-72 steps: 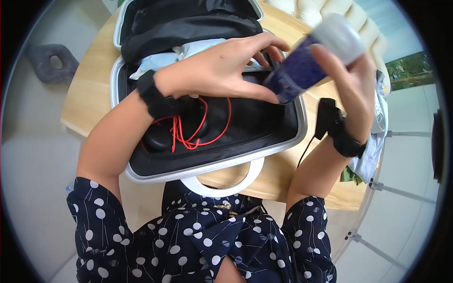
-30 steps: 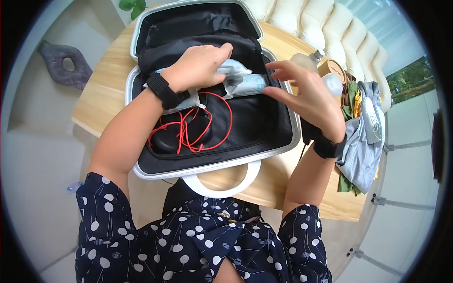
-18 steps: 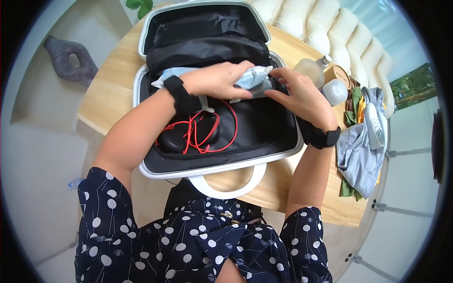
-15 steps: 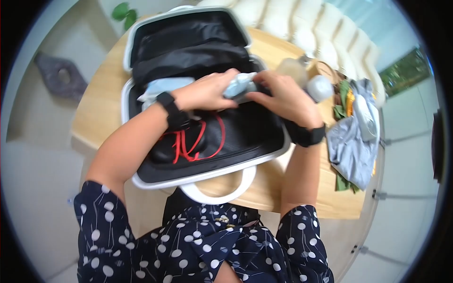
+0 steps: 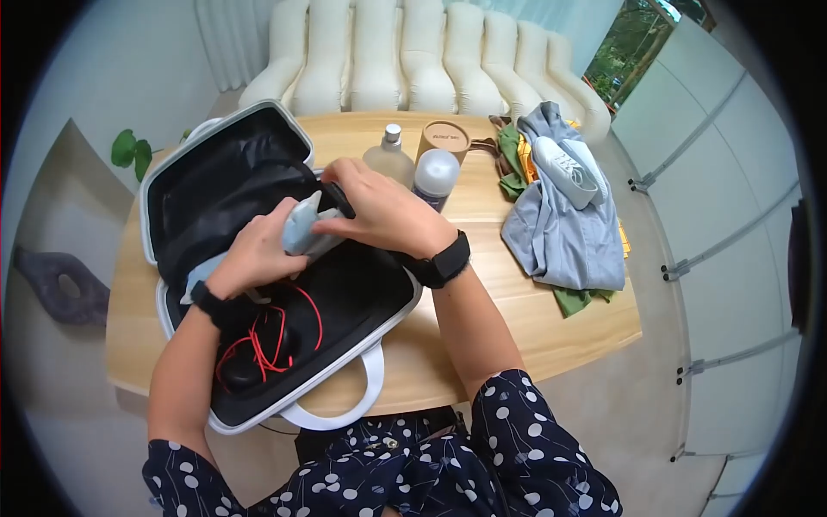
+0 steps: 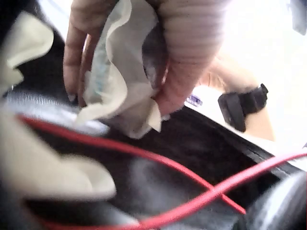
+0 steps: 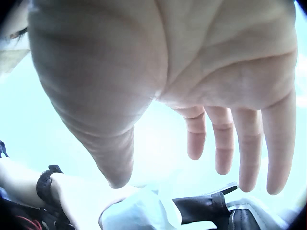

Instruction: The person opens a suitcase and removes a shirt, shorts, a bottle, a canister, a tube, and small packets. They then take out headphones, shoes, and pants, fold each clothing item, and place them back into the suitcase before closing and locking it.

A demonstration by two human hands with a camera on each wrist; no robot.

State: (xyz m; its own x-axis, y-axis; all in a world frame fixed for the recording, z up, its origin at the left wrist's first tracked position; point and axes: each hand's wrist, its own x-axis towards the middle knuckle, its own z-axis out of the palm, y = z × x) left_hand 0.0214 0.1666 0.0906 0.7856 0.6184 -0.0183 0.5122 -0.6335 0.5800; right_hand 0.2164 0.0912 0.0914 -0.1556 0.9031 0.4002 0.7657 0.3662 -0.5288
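My left hand [image 5: 258, 250] grips a pale blue and white soft plastic packet [image 5: 301, 226] with crimped ends, thumb on one side and fingers on the other. The packet is over the open white suitcase [image 5: 314, 381] with black lining. Beside it is my right hand [image 5: 379, 207], its thumb close to the packet in the head view. In the right wrist view the right fingers [image 7: 247, 148] hang loosely extended, with nothing between them and the thumb. Another pale blue packet [image 5: 200, 277] lies in the case, partly hidden by the left wrist. A red cord [image 5: 317, 319] loops over a black rounded object [image 5: 245, 366].
Beyond the case stand a bottle with a silver cap [image 5: 389, 159], a brown cardboard tube [image 5: 445, 134] and a dark purple bottle with a pale cap [image 5: 437, 175]. Folded clothes [image 5: 564, 250] with white shoes [image 5: 562, 164] on top lie at the table's [image 5: 482, 340] right.
The purple bottle, in my right hand earlier, now stands on the table. My left hand has taken up a packet. The head view has swung right, shifting the suitcase leftward.
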